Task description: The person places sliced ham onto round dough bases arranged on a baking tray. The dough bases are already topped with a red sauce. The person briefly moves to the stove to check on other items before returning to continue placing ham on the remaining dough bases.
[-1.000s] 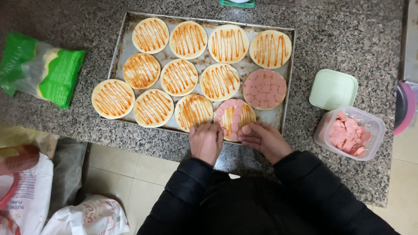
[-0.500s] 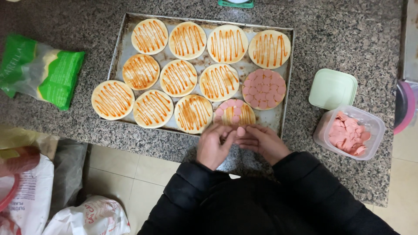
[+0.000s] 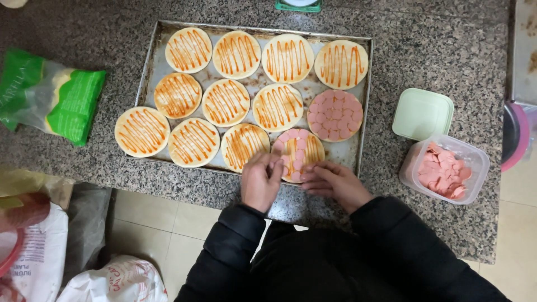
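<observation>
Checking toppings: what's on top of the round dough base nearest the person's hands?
Orange sauce stripes and pink sausage slices along its left and upper edge lie on the dough base. The left hand and right hand cover its lower edge.
</observation>
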